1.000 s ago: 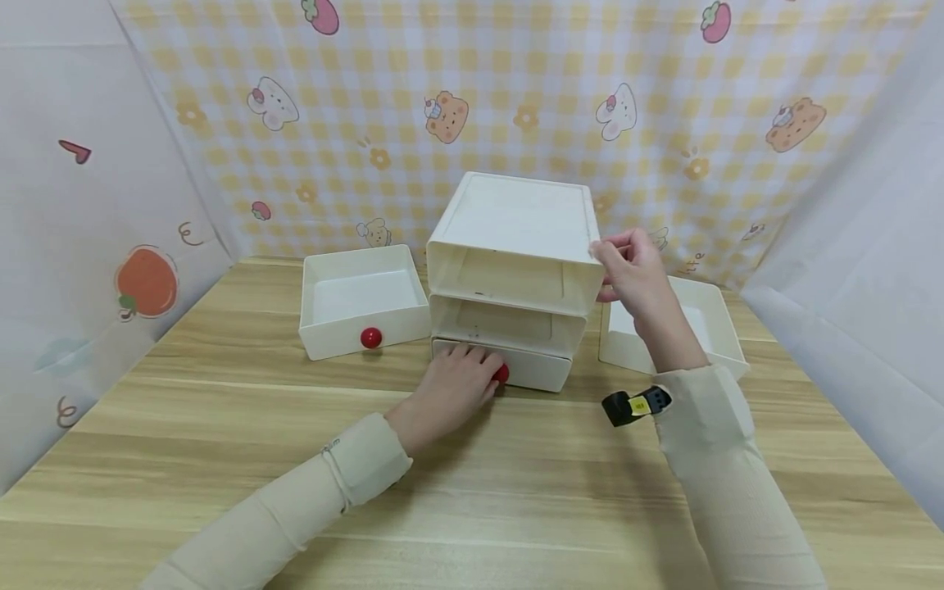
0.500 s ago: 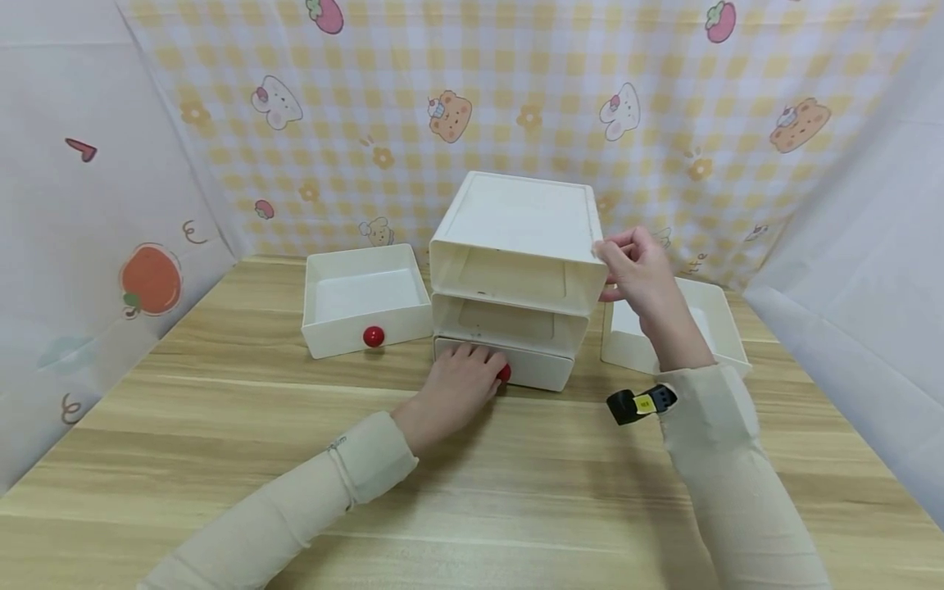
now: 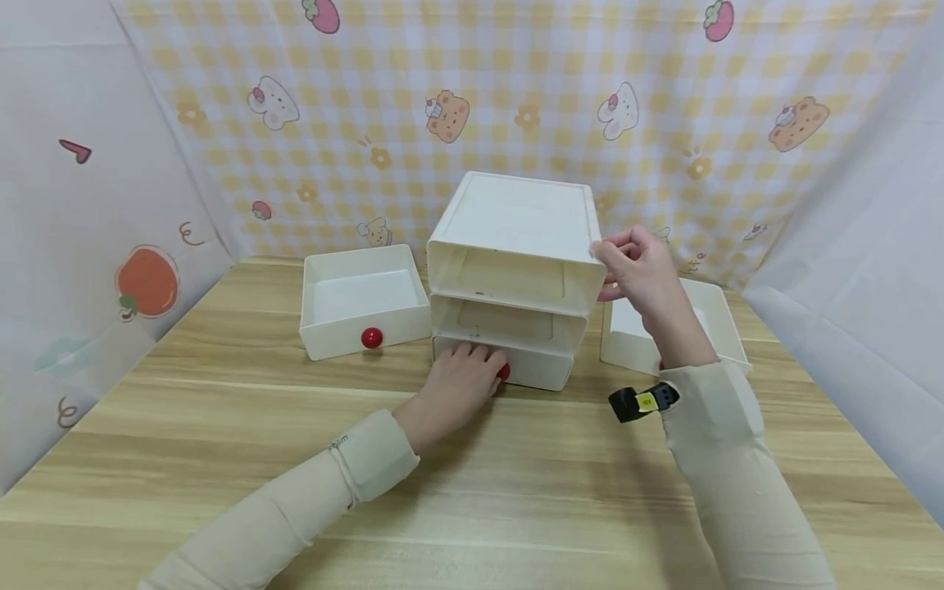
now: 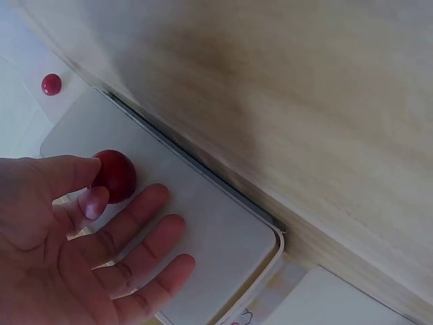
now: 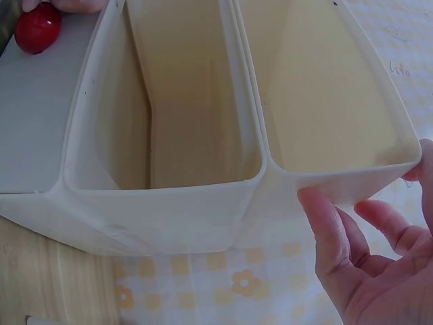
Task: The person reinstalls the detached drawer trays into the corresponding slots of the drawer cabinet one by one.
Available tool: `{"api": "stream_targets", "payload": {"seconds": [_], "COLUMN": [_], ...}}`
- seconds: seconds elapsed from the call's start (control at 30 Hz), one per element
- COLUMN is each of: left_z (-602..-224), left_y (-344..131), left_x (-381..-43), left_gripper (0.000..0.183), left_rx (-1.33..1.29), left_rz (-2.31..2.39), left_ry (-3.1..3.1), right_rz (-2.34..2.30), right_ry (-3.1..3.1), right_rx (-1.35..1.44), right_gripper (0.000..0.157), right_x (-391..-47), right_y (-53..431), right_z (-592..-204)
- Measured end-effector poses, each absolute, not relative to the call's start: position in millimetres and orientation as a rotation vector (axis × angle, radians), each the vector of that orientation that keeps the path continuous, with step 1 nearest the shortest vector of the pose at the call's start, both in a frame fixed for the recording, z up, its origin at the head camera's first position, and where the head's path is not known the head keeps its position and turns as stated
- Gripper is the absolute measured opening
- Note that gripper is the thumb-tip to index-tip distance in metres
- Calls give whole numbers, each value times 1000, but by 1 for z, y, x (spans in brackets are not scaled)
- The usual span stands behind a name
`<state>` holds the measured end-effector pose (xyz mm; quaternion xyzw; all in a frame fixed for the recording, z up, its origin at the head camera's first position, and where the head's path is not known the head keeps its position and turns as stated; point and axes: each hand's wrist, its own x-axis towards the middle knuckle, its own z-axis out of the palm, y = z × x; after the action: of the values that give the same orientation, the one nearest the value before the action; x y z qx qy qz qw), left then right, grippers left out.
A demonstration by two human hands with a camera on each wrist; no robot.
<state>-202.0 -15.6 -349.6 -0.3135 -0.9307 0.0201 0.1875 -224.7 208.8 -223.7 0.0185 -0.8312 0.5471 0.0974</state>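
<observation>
Currently, the white cabinet (image 3: 525, 215) stands upright on the wooden table (image 3: 509, 508), three tiers high; its lowest tier holds the bottom drawer (image 3: 540, 370), pushed in, while the two upper compartments gape toward the person. At the cabinet's foot, the left hand (image 3: 453, 389) pinches the red knob (image 4: 118, 177) of that drawer between thumb and index finger; its other three fingers extend across the drawer front. At the cabinet's upper right front corner, the right hand (image 3: 636, 266) grips the top tier, thumb at the top edge and bent fingers against the side wall.

Just left of the cabinet sits a loose drawer (image 3: 335, 338), a round red pull (image 3: 372, 338) on its front; whether its near corner touches the cabinet, I cannot tell. Right of the cabinet lies another drawer (image 3: 623, 351), partly hidden by the right forearm; a black strap (image 3: 627, 405) juts from that sleeve (image 3: 708, 410). Behind the cabinet hangs a yellow checked cloth (image 3: 487, 65) printed with bears, rabbits and flowers.
</observation>
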Motion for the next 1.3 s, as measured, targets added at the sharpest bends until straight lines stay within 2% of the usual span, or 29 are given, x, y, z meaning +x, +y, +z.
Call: {"api": "stream_targets", "payload": {"seconds": [0.67, 1.0, 1.3], "left_z": [-337, -331, -319], "left_y": [-27, -45, -77], "left_x": [-202, -198, -199], "left_gripper": [22, 15, 15], "left_rx": [-948, -1006, -870], "left_rz": [-52, -203, -351], "left_ry": [-2639, -2666, -2688], "right_rz": [1648, 1668, 1670], "right_ry": [-2453, -2430, -2418], "right_rx": [25, 26, 32], "right_gripper": [15, 14, 13], "right_x": [-225, -225, -224], "right_y": [206, 206, 205], "right_z": [-223, -224, -226]}}
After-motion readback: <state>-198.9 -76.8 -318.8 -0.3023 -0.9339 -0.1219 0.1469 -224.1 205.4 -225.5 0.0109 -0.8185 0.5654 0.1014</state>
